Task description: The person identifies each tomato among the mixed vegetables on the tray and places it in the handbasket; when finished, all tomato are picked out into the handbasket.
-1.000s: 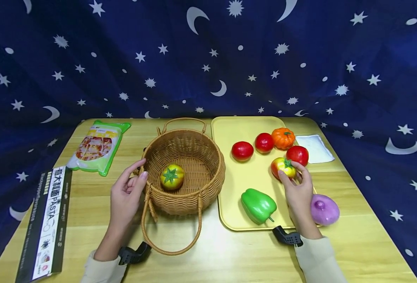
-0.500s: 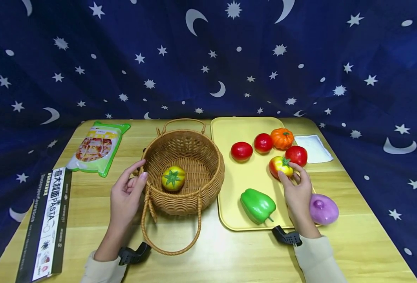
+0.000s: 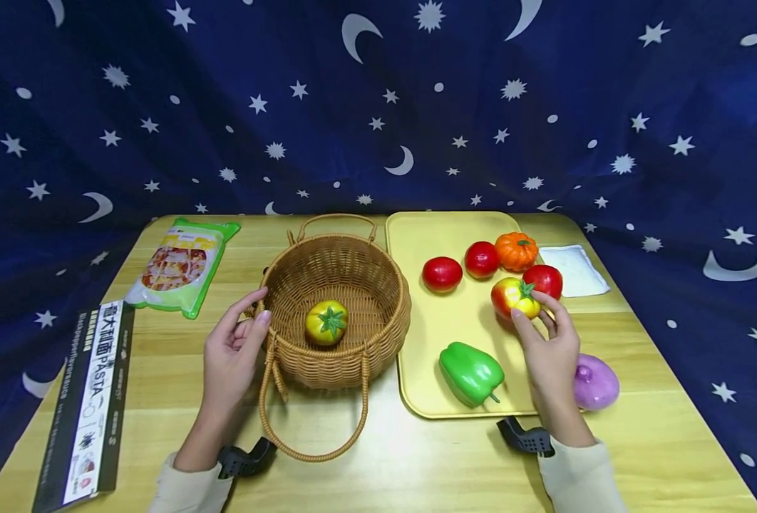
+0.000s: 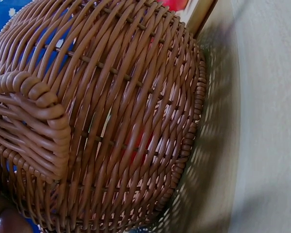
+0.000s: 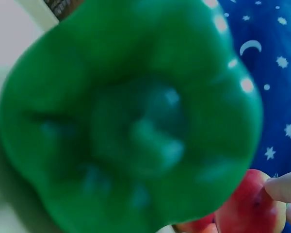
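In the head view, my left hand holds the left rim of a wicker basket between thumb and index finger. A yellow-green toy tomato with a green star-shaped top lies inside the basket. My right hand pinches a red-and-yellow toy tomato with thumb and fingertips over the yellow tray. The left wrist view is filled by the basket's woven side. A green toy bell pepper fills most of the right wrist view, with the pinched tomato below right.
Red toy fruits, a small orange pumpkin and the pepper lie on the tray. A purple toy onion sits by its right edge, near a white packet. At left are a food bag and a pasta box.
The tomato inside the basket has rolled a little to the right. My right hand and its tomato have risen slightly. My left hand stays at the basket rim.
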### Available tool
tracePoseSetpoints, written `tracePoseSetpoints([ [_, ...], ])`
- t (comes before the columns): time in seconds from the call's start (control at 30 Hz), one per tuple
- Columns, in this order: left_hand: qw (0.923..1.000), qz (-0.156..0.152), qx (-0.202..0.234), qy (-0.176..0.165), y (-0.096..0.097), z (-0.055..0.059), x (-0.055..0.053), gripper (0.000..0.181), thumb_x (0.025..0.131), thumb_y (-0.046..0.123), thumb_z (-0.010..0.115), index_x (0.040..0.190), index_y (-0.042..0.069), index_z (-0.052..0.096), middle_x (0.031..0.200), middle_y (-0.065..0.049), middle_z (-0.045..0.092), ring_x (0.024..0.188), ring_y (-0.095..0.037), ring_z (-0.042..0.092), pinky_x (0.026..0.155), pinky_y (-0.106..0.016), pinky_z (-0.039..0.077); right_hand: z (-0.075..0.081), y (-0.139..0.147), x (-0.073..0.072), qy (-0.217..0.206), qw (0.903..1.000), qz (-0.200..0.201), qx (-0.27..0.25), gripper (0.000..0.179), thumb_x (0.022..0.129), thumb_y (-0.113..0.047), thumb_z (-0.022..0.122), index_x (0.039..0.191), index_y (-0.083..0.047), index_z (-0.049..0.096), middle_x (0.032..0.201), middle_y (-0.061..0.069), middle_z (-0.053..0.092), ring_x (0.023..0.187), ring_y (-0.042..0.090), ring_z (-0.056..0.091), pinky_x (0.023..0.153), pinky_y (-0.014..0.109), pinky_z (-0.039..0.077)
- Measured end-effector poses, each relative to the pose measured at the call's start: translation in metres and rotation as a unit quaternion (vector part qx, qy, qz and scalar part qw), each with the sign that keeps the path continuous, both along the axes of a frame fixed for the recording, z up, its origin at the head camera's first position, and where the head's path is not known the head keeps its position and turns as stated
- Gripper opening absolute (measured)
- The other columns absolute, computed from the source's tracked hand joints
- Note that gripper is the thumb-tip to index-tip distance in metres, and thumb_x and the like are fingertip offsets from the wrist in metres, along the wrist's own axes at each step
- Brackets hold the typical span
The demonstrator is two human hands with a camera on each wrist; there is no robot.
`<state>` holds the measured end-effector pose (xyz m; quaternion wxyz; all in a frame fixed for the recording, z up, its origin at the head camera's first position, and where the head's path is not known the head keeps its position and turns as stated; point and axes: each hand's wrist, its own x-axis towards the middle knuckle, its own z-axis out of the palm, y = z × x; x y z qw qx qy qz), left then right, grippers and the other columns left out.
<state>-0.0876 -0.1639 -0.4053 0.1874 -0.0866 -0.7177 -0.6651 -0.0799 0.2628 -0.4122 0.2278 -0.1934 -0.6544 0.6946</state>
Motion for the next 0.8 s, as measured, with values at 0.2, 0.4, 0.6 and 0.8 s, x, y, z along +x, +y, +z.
tracePoseSetpoints([
  [0.2, 1.0000, 0.003, -0.002, -0.004, 0.000, 0.000, -0.001, 0.036, 0.101, 0.003, 0.063, 0.137, 0.001, 0.063, 0.056, 0.004, 0.028, 0.047, -0.008, 0.025, 0.040, -0.031, 0.018, 0.017, -0.003, 0.003, 0.028, 0.9992, 0.029, -0.003, 0.046, 0.090, 0.007, 0.073, 0.133, -0.006, 0.065, 0.148, 0.010, 0.043, 0.127, 0.025, 0.047, 0.083, 0.016, 0.053],
  [0.4, 1.0000, 0.005, -0.002, -0.007, -0.001, 0.000, 0.000, 0.035, 0.101, 0.003, 0.063, 0.136, 0.001, 0.063, 0.056, 0.004, 0.028, 0.047, -0.008, 0.026, 0.040, -0.031, 0.019, 0.033, -0.006, 0.004, 0.056, 0.9943, 0.082, 0.040, 0.046, 0.090, 0.011, 0.071, 0.133, -0.001, 0.063, 0.145, 0.010, 0.048, 0.126, 0.025, 0.048, 0.085, 0.016, 0.053],
  [0.6, 1.0000, 0.003, -0.004, -0.005, 0.000, 0.001, 0.000, 0.035, 0.101, 0.003, 0.063, 0.136, 0.001, 0.063, 0.056, 0.004, 0.028, 0.047, -0.008, 0.025, 0.039, -0.031, 0.019, 0.055, -0.007, 0.005, 0.075, 0.9795, 0.163, 0.091, 0.046, 0.092, 0.009, 0.070, 0.136, 0.002, 0.061, 0.142, 0.012, 0.051, 0.125, 0.026, 0.048, 0.094, 0.017, 0.049],
  [0.8, 0.9999, 0.005, -0.007, -0.007, -0.001, -0.001, 0.000, 0.035, 0.101, 0.004, 0.063, 0.136, 0.001, 0.063, 0.056, 0.004, 0.028, 0.047, -0.008, 0.025, 0.040, -0.031, 0.019, 0.073, -0.014, 0.007, 0.073, 0.9649, 0.220, 0.124, 0.046, 0.093, 0.003, 0.072, 0.137, 0.000, 0.061, 0.144, 0.013, 0.050, 0.129, 0.025, 0.048, 0.099, 0.017, 0.045],
])
